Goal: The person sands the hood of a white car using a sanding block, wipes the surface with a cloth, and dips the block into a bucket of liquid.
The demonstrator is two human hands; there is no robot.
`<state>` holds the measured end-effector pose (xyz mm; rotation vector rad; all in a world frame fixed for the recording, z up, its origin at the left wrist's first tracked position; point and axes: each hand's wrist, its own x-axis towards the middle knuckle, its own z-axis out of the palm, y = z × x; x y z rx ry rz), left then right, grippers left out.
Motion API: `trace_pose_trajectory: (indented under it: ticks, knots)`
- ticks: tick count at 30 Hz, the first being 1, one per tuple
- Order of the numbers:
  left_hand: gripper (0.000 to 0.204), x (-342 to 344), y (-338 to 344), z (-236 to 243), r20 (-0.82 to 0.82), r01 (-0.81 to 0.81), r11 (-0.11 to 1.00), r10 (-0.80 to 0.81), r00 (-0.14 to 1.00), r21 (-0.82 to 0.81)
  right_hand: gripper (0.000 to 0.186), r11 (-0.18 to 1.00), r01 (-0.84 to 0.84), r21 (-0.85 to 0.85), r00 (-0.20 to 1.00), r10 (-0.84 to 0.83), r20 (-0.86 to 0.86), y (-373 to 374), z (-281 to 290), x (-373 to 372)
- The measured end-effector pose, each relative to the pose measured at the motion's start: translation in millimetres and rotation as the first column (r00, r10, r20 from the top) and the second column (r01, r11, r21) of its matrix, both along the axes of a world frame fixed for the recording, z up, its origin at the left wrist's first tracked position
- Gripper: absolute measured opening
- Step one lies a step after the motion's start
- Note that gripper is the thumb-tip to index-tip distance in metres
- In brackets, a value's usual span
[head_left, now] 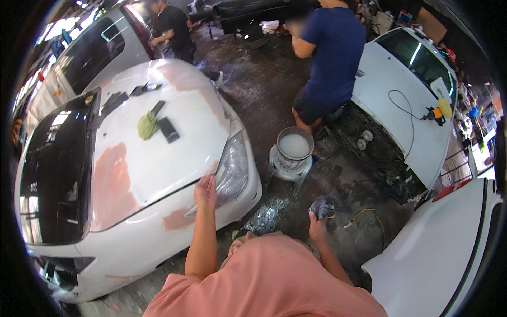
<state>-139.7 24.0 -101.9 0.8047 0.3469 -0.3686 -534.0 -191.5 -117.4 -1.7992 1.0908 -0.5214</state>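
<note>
My left hand [206, 191] lies with its fingers stretched out at the corner of the white car's hood [174, 153], just above the headlight [232, 168]. Nothing shows in it. Down by my right side, my right hand [317, 227] is closed on a dark grey cloth [322, 206], which looks wet and bunched; a yellowish edge shows at its side. Pinkish-brown patches of filler [113, 182] mark the hood and the fender. A bucket [294, 143] of cloudy whitish water stands on a stool [290, 171] ahead of me, between both hands.
On the hood lie a green cloth [148, 126] and a dark flat block [168, 130]. A person in a blue shirt [335, 53] stands beyond the bucket, another in black [171, 29] farther left. A second white car [396, 90] bears an orange corded polisher [436, 114]. The floor [253, 95] looks wet.
</note>
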Motion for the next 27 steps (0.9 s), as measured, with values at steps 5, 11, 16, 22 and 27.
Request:
trace_pose_trajectory:
  ticks: [5, 11, 16, 22, 27]
  knots:
    - [0.045, -7.4, 14.2, 10.4, -0.007, -0.072, 0.996, 0.072, 0.997, -0.060, 0.055, 0.998, 0.007, 0.061, 1.000, -0.005, -0.030, -2.1, -13.3, -4.3]
    - [0.053, -12.9, 6.3, 21.0, -0.032, -0.076, 0.997, 0.076, 0.997, 0.002, 0.057, 1.000, 0.003, 0.012, 1.000, -0.003, -0.031, -5.5, -26.8, -5.7]
    - [0.059, -12.2, -11.6, 11.4, -0.066, -0.042, 0.999, 0.041, 0.997, -0.014, 0.060, 0.994, -0.017, 0.105, 1.000, 0.019, -0.019, -3.6, -21.5, 3.6]
    - [0.057, -14.3, -37.4, -0.1, -0.093, -0.044, 0.999, 0.045, 0.995, 0.018, 0.063, 0.998, 0.027, 0.058, 0.999, -0.025, -0.036, -3.2, -26.8, 3.4]
    - [0.047, -5.9, -41.2, -18.4, -0.061, 0.045, 0.998, -0.042, 0.997, 0.051, 0.068, 0.998, -0.011, 0.061, 0.994, 0.018, -0.109, -9.2, -33.4, 0.1]
